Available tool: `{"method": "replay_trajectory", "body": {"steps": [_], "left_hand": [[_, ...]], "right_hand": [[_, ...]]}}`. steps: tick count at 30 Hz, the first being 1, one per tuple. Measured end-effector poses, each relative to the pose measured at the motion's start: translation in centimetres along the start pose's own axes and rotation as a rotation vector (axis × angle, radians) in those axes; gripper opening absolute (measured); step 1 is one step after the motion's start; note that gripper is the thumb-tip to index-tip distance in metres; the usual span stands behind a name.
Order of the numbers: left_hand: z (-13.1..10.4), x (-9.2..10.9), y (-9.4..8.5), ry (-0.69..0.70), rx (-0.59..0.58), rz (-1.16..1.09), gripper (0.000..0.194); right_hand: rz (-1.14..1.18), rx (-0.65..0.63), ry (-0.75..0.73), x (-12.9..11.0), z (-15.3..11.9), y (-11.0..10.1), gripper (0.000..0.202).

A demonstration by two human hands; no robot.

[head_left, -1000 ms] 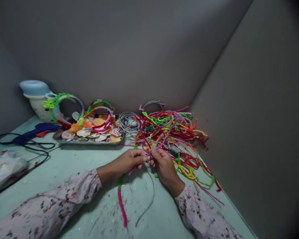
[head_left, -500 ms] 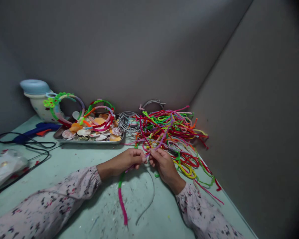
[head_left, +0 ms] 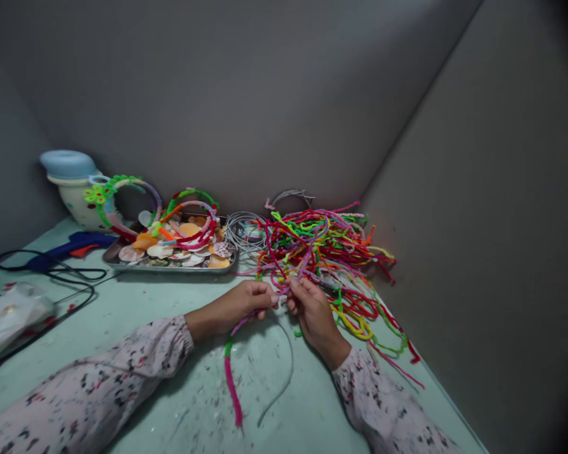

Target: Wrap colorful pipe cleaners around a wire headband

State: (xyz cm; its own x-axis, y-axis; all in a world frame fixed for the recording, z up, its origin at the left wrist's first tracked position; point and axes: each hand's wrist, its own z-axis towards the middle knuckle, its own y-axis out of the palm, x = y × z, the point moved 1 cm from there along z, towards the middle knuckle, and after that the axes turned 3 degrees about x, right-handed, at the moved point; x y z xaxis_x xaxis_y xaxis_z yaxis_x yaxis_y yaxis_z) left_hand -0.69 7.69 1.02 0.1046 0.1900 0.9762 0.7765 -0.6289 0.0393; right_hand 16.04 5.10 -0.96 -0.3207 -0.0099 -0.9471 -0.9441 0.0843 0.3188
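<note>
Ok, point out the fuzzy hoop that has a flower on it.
The leftmost hoop, nearest the blue-lidded container: a bright green flower sits on its left side. The green hoop and the orange-and-red hoop show none.

Back wall [head_left: 194,113]: plain grey, broad and smooth, rising behind the table.
Left wall [head_left: 4,157]: bluish grey, its join with the back wall soft and faint.
Right wall [head_left: 492,189]: grey with a slightly warmer cast, darkening to black at the far right.
Corner [head_left: 421,98]: a thin dark line slanting down from upper right toward the table.
Table [head_left: 307,410]: pale green top, scuffed and specked near the front.
Light: dim, with a paler patch [head_left: 378,25] high on the back wall.
</note>
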Motion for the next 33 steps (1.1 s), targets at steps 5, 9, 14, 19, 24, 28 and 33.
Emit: {"method": "replay_trajectory", "body": {"steps": [5, 9, 14, 19, 24, 28, 33], "left_hand": [[-0.1, 0.2, 0.1, 0.046, 0.008, -0.012, 0.033], [-0.2, 0.4, 0.2, 0.056, 0.005, 0.024, 0.031], [-0.2, 0.8, 0.4, 0.077, 0.025, 0.07, 0.028], [-0.5, 1.5, 0.8, 0.104, 0.029, 0.095, 0.029], [-0.3, 0.7, 0.3, 0.037, 0.024, 0.043, 0.031], [-0.1, 0.3, 0.0, 0.04, 0.003, 0.023, 0.033], [-0.2, 0.4, 0.0, 0.084, 0.014, 0.062, 0.032]], "right_hand": [[0.011, -0.012, 0.015, 0.1, 0.0, 0.2, 0.025], [-0.048, -0.029, 0.003, 0.3, -0.3, 0.3, 0.027], [-0.031, 0.022, -0.046, 0.1, -0.3, 0.3, 0.027], [0.057, 0.053, -0.024, -0.3, -0.4, 0.7, 0.024], [0.117, 0.0, 0.05, -0.8, -0.1, 0.4, 0.024], [0.116, -0.026, 0.045, -0.6, -0.2, 0.3, 0.023], [-0.006, -0.084, 0.021, 0.0, -0.6, 0.6, 0.022]]}}
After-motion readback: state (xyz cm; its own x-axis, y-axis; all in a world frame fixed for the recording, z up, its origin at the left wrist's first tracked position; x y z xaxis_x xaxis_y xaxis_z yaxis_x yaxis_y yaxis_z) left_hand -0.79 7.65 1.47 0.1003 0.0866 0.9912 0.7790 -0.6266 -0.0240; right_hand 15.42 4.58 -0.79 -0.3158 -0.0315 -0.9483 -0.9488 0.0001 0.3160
